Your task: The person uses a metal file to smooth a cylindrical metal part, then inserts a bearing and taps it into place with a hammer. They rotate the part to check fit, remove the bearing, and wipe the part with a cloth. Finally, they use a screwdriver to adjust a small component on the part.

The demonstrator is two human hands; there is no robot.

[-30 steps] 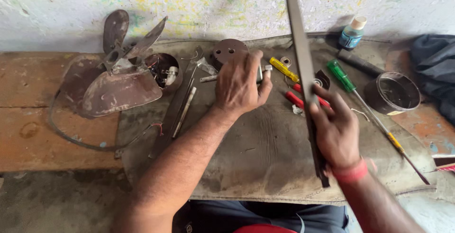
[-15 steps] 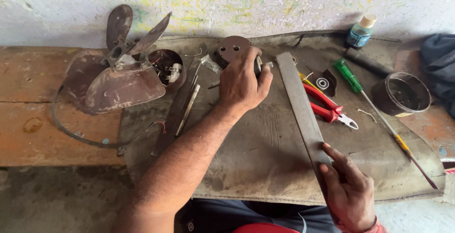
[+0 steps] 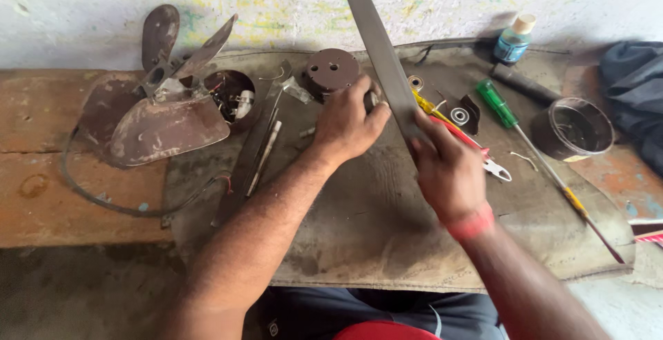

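Steel fills your right hand (image 3: 447, 167): your fingers are clamped around the near end of a long flat metal file (image 3: 382, 57), which slants away toward the far wall. Your left hand (image 3: 347, 122) sits just left of it, fingers curled down over a small part I cannot make out, right beside the file's edge. Just beyond your left knuckles stands a round brown motor housing (image 3: 331, 69). Everything rests on a worn grey mat (image 3: 373, 236) spread over a scuffed wooden bench (image 3: 41, 188). Farther left lies a rusty fan blade assembly (image 3: 162, 108); to the right, a green-handled screwdriver (image 3: 507, 112) and a dark round tin (image 3: 572, 129). Behind it all rises a paint-spattered white wall (image 3: 276, 1).
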